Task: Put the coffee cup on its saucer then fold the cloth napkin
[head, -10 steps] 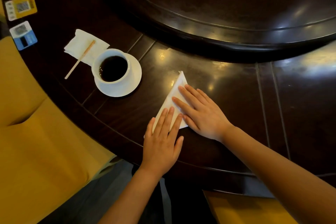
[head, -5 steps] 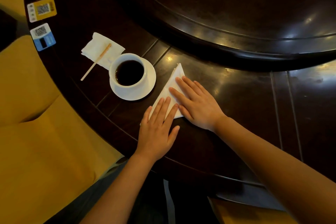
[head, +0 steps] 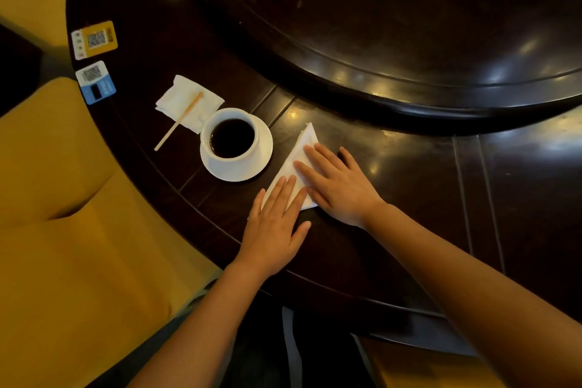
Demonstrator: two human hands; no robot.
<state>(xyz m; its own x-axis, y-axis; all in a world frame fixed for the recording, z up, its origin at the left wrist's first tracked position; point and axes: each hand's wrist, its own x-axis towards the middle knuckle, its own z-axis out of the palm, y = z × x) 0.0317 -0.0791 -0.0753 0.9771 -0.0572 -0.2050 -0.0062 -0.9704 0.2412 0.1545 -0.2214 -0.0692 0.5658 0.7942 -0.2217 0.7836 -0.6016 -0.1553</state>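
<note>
Item 1, cup placement: complete. The coffee cup [head: 232,138], white and filled with dark coffee, stands upright on its saucer [head: 252,167], seated toward the saucer's far-left side. Both sit on the dark wooden surface [head: 393,167], left of the hands and near its curved edge.

Item 2, napkin fold: in hand, well advanced by my judgement. The cloth napkin [head: 304,148] lies flat on the surface just right of the saucer, apart from it, already shaped as a triangle with 1 point aimed at the far side. How many layers it holds cannot be told from this view.

The left hand [head: 274,224] lies palm-down on the napkin's near corner, fingers straight and close together, thumb out to the side. The right hand [head: 337,186] lies palm-down across the napkin's right part, fingers [head: 315,154] slightly spread and flat. Neither hand pinches anything; both press the cloth down, which reads as smoothing or setting a crease.

Remaining, as judged: a further fold if a smaller shape is wanted; otherwise only lifting the hands away.

Other items noted: a paper napkin [head: 185,98] with a wooden stirrer [head: 179,121] across it, far left of the cup; 2 QR cards [head: 94,39] at the surface's left edge; a raised turntable [head: 409,25] at the far side.
</note>
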